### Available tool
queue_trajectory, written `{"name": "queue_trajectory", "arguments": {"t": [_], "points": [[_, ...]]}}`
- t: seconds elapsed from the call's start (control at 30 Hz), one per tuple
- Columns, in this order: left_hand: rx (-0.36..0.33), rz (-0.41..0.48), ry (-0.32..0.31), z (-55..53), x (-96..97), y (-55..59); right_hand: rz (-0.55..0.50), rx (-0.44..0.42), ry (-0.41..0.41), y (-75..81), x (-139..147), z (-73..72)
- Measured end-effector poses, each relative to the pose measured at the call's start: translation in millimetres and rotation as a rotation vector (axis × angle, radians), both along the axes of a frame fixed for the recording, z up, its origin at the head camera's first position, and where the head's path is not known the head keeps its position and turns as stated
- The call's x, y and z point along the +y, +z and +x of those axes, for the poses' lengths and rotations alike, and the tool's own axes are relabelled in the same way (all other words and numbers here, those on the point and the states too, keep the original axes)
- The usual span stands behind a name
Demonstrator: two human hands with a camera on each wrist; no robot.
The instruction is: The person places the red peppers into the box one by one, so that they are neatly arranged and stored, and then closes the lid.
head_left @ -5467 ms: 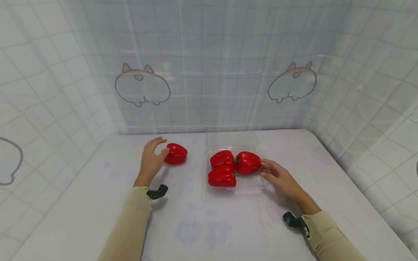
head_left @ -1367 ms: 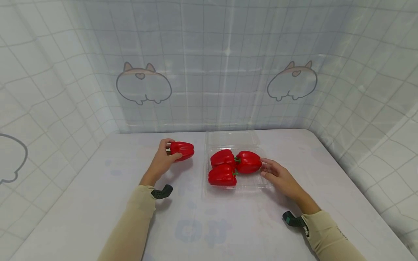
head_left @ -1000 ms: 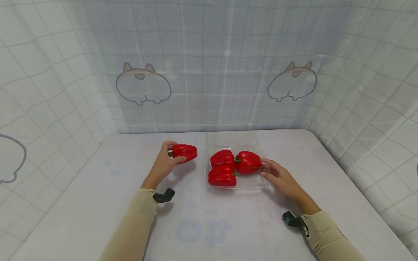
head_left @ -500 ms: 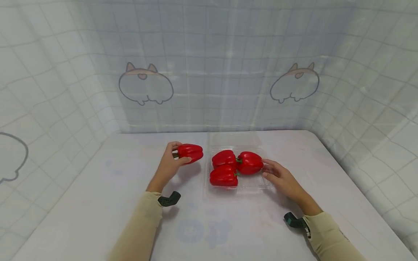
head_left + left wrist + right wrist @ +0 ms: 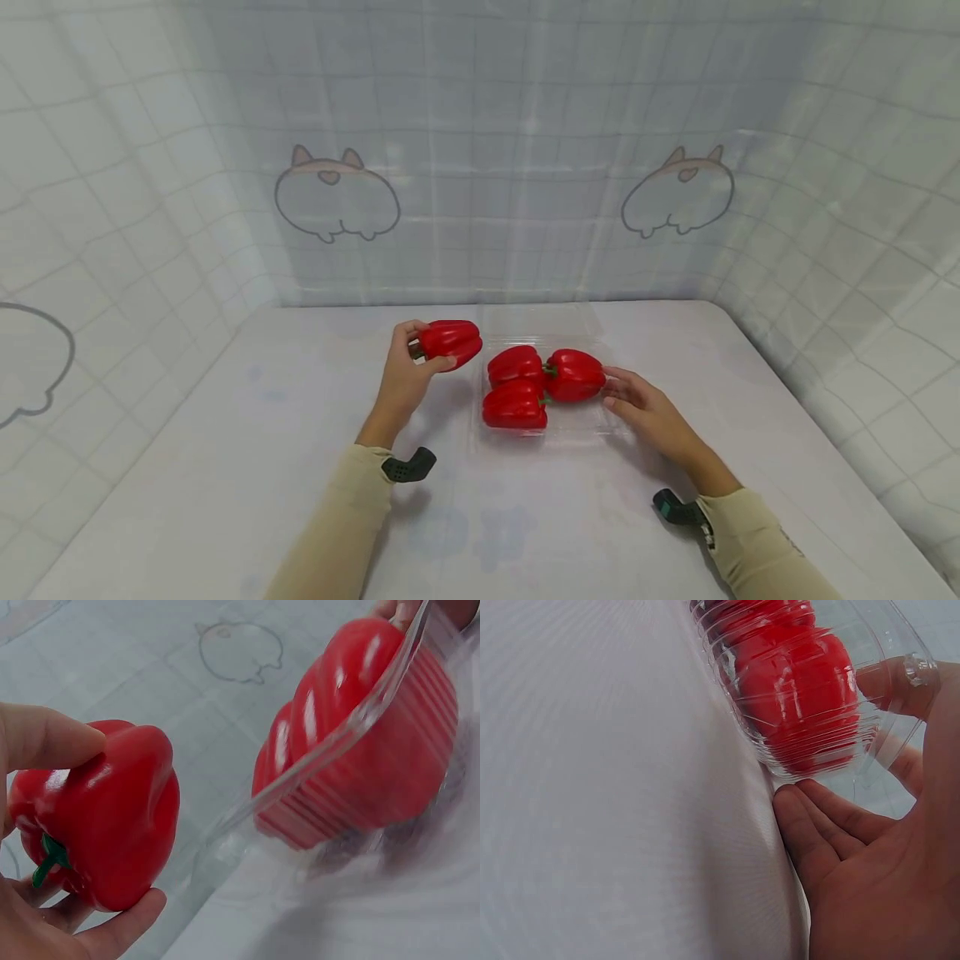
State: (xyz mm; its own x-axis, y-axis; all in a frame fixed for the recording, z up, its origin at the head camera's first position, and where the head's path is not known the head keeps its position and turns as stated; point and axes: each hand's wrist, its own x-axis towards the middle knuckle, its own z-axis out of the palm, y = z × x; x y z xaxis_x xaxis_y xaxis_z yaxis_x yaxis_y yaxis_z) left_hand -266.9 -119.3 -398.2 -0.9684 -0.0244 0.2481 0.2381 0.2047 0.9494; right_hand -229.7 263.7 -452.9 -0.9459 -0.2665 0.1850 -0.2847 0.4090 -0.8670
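In the head view my left hand (image 5: 405, 375) holds a red bell pepper (image 5: 451, 342) above the table, left of the container. In the left wrist view the thumb lies over this bell pepper (image 5: 112, 817), with fingers beneath; its green stem points back towards the palm. A clear plastic container (image 5: 581, 422) stands beside it, holding three more red bell peppers (image 5: 514, 405). At its right side my right hand (image 5: 656, 421) grips the edge. In the right wrist view one digit overlaps the plastic rim, while other fingers (image 5: 810, 840) sit low against the wall.
The container's lid (image 5: 536, 319) lies folded back behind it. A white cloth covers the table (image 5: 247, 467), and gridded curtains (image 5: 495, 208) rise at the back and both sides. Each wrist carries a dark camera (image 5: 408, 466).
My left hand has taken up the bell pepper from the table, lifted it and carried it right, closer to the container. My right hand stays in place at the container's side.
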Motion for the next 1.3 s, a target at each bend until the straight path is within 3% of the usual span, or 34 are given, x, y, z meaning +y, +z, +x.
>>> {"name": "queue_trajectory", "arguments": {"t": [0.47,0.7,1.03,1.3], "points": [[0.08,0.008,-0.137,10.0,23.1,5.0,-0.002,0.004,0.001,-1.9,0.4,-3.4],[0.097,-0.063,-0.187,17.9,32.6,6.7,-0.016,0.001,0.008,-1.3,0.1,-2.5],[0.158,-0.156,-0.218,20.5,42.4,2.2,-0.011,0.001,0.005,-1.0,0.8,-2.1],[0.132,-0.168,-0.242,24.9,47.4,0.4,0.001,0.003,0.001,-2.3,1.4,-2.8]]}}
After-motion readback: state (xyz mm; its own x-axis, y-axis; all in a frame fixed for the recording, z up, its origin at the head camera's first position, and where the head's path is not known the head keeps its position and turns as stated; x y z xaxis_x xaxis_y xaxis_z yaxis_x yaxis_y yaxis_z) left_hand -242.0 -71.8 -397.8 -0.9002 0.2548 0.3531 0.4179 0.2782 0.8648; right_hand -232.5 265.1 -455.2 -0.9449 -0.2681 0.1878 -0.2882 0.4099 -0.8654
